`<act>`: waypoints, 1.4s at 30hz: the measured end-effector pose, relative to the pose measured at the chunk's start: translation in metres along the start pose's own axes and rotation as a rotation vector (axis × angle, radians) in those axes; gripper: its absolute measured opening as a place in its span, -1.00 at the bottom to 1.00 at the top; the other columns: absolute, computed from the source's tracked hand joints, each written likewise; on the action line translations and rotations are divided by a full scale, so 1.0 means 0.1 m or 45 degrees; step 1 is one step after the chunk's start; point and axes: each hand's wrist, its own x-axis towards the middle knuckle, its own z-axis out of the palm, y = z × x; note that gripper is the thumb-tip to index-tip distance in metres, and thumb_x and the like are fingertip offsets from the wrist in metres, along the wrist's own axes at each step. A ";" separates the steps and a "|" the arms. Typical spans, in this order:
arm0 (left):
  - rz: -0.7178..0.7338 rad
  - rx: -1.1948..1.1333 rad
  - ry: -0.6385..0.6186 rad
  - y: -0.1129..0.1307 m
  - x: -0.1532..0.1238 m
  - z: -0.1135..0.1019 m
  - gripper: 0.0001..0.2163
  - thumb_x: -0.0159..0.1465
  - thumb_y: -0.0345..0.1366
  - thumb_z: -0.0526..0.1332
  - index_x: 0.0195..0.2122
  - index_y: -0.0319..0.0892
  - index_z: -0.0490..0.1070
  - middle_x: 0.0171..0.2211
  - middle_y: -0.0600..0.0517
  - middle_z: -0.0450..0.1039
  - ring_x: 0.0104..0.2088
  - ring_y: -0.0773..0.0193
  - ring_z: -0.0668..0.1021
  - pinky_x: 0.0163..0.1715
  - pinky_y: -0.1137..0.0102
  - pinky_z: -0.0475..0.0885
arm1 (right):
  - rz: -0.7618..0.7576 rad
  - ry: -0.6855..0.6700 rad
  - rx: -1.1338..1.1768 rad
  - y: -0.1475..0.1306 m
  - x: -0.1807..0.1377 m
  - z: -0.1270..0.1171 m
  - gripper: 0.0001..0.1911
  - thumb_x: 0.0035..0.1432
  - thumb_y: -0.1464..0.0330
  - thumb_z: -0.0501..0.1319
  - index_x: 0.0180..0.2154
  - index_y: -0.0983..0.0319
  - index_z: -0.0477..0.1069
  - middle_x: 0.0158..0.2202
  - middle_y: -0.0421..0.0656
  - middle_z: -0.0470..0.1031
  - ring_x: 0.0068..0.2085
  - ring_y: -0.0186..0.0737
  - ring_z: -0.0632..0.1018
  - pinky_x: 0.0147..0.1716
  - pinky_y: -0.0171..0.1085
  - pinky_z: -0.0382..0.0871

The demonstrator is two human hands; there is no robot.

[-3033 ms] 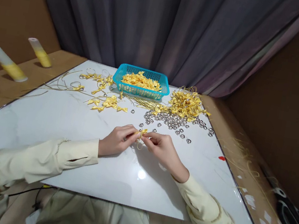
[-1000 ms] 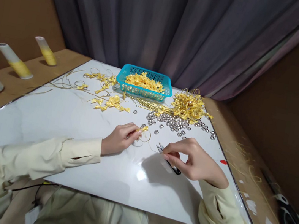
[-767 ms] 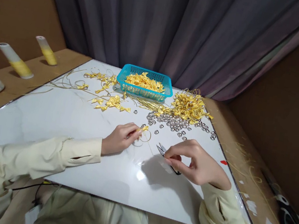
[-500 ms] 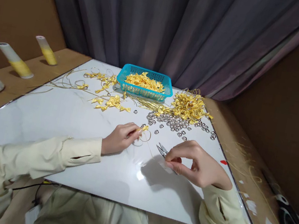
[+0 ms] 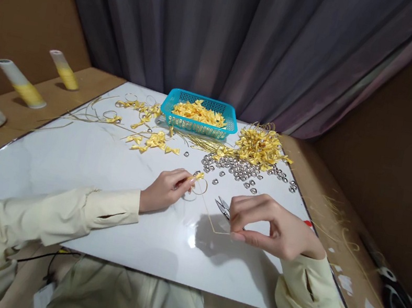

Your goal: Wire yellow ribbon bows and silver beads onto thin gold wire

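My left hand (image 5: 165, 190) rests on the white board (image 5: 69, 162) and pinches a small yellow ribbon bow (image 5: 197, 177) with a gold cord loop (image 5: 200, 187) hanging from it. A thin gold cord (image 5: 208, 214) runs from the bow toward my right hand (image 5: 270, 228). That hand is lifted a little above the board, fingers curled, thumb and fingertips pinching the cord's end. Small snips (image 5: 222, 207) lie on the board just left of my right fingers, partly hidden by them.
A teal basket (image 5: 198, 114) of yellow bows stands at the far edge. Loose bows (image 5: 152, 140), a heap of corded bows (image 5: 260, 145) and several silver beads (image 5: 237, 168) lie behind my hands. Thread spools (image 5: 21, 84) stand at left. Dark scissors (image 5: 401, 302) lie at right.
Three seconds ago both hands met at the bow. My right hand has since drawn away right and toward me, pulling the gold cord out, and has risen off the snips.
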 end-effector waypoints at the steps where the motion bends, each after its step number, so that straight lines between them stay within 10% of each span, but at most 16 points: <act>1: 0.002 0.001 0.004 0.00 0.00 0.00 -0.81 0.29 -0.34 0.04 -0.44 -0.23 0.34 -0.55 0.05 0.38 -0.53 0.40 0.41 -0.47 0.51 0.31 | -0.016 0.011 0.008 0.00 0.00 0.00 -0.82 0.13 0.45 0.14 -0.48 0.31 0.45 -0.45 -0.06 0.41 -0.40 -0.34 0.38 -0.35 -0.31 0.29; 7: -0.028 -0.007 -0.008 0.01 0.00 0.00 -0.81 0.29 -0.33 0.03 -0.44 -0.23 0.34 -0.55 0.06 0.38 -0.53 0.40 0.42 -0.47 0.52 0.30 | -0.112 0.072 0.289 0.07 0.04 0.02 -0.84 0.11 0.45 0.17 -0.49 0.32 0.44 -0.05 0.09 0.39 -0.16 -0.23 0.43 -0.23 -0.22 0.34; 18: -0.067 0.015 -0.048 0.02 0.00 -0.01 -0.80 0.29 -0.31 0.02 -0.44 -0.23 0.34 -0.53 0.04 0.39 -0.51 0.39 0.43 -0.44 0.51 0.31 | -0.129 0.148 1.428 0.33 0.20 0.34 -0.89 -0.04 0.47 0.25 -0.56 0.36 0.46 -0.26 0.07 0.55 -0.44 -0.14 0.59 -0.45 -0.22 0.47; 42: -0.155 -0.021 -0.039 0.01 0.01 0.00 -0.77 0.28 -0.27 0.04 -0.47 -0.23 0.34 -0.58 0.07 0.38 -0.56 0.41 0.40 -0.49 0.52 0.28 | 0.322 0.393 1.504 0.26 0.32 0.41 -0.78 -0.14 0.46 0.39 -0.37 0.30 0.43 -0.54 -0.18 0.56 -0.57 -0.35 0.56 -0.56 -0.42 0.47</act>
